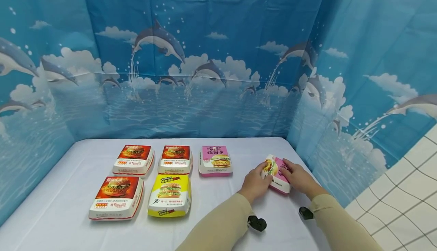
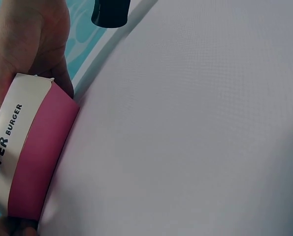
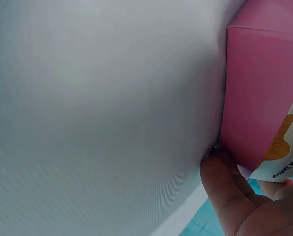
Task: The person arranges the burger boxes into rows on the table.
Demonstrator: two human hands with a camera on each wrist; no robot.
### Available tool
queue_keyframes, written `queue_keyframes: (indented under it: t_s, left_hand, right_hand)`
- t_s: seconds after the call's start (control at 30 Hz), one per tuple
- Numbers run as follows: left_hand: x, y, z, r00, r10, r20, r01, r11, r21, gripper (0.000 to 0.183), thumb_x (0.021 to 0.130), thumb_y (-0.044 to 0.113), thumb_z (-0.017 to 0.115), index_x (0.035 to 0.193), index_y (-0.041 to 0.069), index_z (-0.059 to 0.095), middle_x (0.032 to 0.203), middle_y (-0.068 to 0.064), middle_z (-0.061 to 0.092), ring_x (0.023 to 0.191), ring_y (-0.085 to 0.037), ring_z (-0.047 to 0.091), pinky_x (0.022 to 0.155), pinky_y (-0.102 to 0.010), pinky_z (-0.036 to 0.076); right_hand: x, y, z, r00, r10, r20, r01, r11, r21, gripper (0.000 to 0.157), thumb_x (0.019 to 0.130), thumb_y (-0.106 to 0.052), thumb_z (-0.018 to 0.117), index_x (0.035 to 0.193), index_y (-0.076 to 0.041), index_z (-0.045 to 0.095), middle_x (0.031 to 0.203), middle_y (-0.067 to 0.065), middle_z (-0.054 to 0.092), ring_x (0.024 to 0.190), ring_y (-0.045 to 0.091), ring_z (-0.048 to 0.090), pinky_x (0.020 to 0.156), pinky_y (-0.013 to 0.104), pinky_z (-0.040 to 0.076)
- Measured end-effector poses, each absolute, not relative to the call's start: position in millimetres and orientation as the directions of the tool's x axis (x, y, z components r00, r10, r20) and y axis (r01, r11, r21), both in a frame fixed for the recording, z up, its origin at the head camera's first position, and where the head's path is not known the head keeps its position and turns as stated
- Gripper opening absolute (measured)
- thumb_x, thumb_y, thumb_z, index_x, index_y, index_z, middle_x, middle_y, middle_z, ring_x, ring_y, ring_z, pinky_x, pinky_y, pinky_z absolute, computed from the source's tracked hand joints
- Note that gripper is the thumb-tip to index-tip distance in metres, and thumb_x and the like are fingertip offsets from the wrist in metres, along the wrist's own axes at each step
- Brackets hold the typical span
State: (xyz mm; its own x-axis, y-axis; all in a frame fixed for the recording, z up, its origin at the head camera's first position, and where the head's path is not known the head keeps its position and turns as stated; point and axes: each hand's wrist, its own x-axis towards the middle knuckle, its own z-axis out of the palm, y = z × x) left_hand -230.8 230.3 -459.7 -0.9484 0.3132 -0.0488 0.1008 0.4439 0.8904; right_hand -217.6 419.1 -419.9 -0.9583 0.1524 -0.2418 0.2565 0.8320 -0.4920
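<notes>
Both hands hold one pink burger box (image 1: 278, 175), which is turned at an angle at the right of the table in the head view. My left hand (image 1: 256, 182) grips its left side, with fingers over the top edge. On the right side, my right hand (image 1: 300, 177) holds the opposite end. In the left wrist view, the pink-and-white box (image 2: 43, 152) shows "SUPER BURGER" on its front, with the right hand (image 2: 28, 44) behind its far end. The right wrist view has the pink side of the box (image 3: 264, 93) close over the cloth, with curled fingers (image 3: 222, 184) at its lower corner.
Left of the hands lies a second pink burger box (image 1: 215, 161). Farther left are a yellow burger box (image 1: 169, 196) and three red ones (image 1: 117, 198). A white cloth covers the table (image 1: 225, 209). A dolphin-print curtain (image 1: 205, 106) rises behind and beside it.
</notes>
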Motion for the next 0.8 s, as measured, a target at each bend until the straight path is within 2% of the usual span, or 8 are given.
queue_keyframes:
  t_s: [0.8]
  left_hand:
    - [-232.9, 229.0, -460.3, -0.948, 0.309, -0.082, 0.063, 0.432, 0.899, 0.054, 0.102, 0.047, 0.065, 0.154, 0.048, 0.048, 0.157, 0.002, 0.055, 0.148, -0.022, 0.049, 0.122, -0.051, 0.041]
  right_hand:
    - [-217.8, 419.8, -423.5, -0.968, 0.14, -0.207, 0.221, 0.864, -0.453, 0.08, 0.11, -0.056, 0.042, 0.168, -0.007, 0.016, 0.163, 0.04, 0.022, 0.149, 0.062, 0.025, 0.113, 0.078, 0.032]
